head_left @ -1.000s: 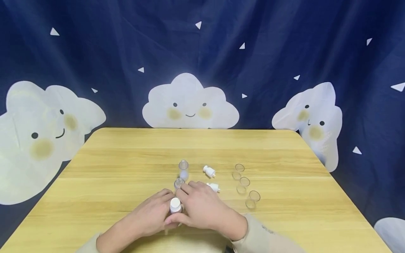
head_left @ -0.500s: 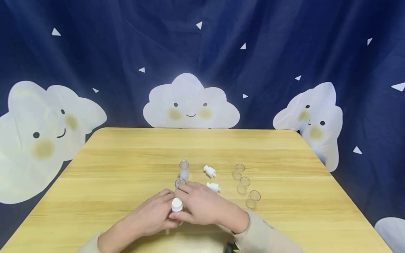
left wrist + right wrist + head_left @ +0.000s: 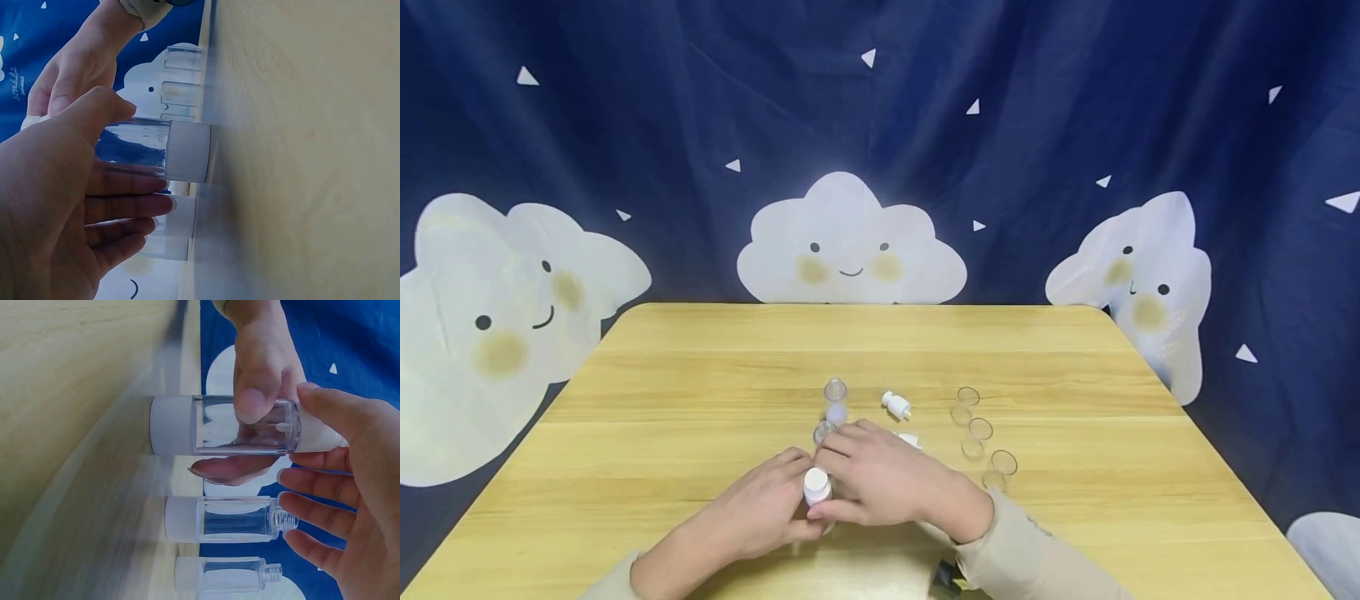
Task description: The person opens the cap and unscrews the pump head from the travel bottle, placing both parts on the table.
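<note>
My left hand (image 3: 760, 510) grips a clear pump bottle (image 3: 215, 428) with a white base, thumb on one side and fingers on the other. The bottle stands upright, its base at the tabletop. My right hand (image 3: 883, 482) pinches the white pump top (image 3: 315, 434), which sits in the bottle's neck; thumb and index finger are on it while the other fingers extend loosely. Beyond the hands stand two more bottles, a nearer one (image 3: 237, 519) and a farther one (image 3: 231, 575), both with bare threaded necks.
Two white pump tops lie on the table: a far one (image 3: 897, 406) and a nearer one (image 3: 910, 439), partly behind my right hand. To the right, several clear caps (image 3: 981, 429) stand in a row. A small dark object (image 3: 947, 578) lies beside the right sleeve.
My right hand has shifted slightly around the pump top, its wrist a little farther right, and now covers more of the nearer loose pump top. My left hand stays nearly still.
</note>
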`<state>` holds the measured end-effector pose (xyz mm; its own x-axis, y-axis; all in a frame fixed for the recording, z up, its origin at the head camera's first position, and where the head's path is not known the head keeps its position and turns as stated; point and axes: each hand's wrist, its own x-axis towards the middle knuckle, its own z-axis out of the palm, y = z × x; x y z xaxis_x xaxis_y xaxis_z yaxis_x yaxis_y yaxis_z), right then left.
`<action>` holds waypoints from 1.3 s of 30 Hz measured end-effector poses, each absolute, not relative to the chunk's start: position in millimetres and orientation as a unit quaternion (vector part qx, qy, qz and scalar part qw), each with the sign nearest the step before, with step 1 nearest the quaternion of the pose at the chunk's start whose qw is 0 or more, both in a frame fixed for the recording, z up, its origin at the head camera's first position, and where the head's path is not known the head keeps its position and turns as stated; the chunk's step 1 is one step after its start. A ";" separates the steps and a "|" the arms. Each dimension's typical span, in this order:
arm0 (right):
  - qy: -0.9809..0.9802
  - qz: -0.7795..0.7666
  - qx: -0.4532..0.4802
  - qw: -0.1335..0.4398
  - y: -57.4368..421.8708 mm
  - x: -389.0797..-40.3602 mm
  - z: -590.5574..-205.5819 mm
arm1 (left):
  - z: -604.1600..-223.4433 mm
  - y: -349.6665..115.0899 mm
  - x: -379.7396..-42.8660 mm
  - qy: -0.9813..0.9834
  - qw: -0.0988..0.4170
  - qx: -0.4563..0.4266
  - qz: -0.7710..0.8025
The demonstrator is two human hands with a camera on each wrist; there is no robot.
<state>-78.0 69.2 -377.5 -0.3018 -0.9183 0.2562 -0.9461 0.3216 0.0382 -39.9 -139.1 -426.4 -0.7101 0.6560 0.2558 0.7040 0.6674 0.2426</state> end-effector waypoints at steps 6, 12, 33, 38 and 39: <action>-0.810 0.052 0.566 0.144 69.7 -73.7 -377.5 | -427.1 -140.7 -38.4 -0.911 0.067 -0.373 -0.163; -0.809 0.023 0.546 0.218 65.7 -66.3 -378.4 | -428.5 -140.4 -38.1 -0.907 0.079 -0.376 -0.173; -0.812 0.074 0.558 0.153 64.1 -68.3 -377.4 | -428.3 -139.5 -38.9 -0.899 0.095 -0.388 -0.180; -0.814 0.113 0.566 0.074 67.2 -72.8 -372.8 | -427.3 -138.9 -39.0 -0.901 0.079 -0.385 -0.185; -0.814 0.120 0.566 0.057 67.6 -73.8 -372.3 | -427.3 -138.8 -39.0 -0.901 0.075 -0.384 -0.186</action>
<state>-73.8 67.6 -372.3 -0.3534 -0.9070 0.2290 -0.9345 0.3313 -0.1300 -39.0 -138.8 -427.3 -0.6939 0.6645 0.2773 0.7200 0.6357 0.2784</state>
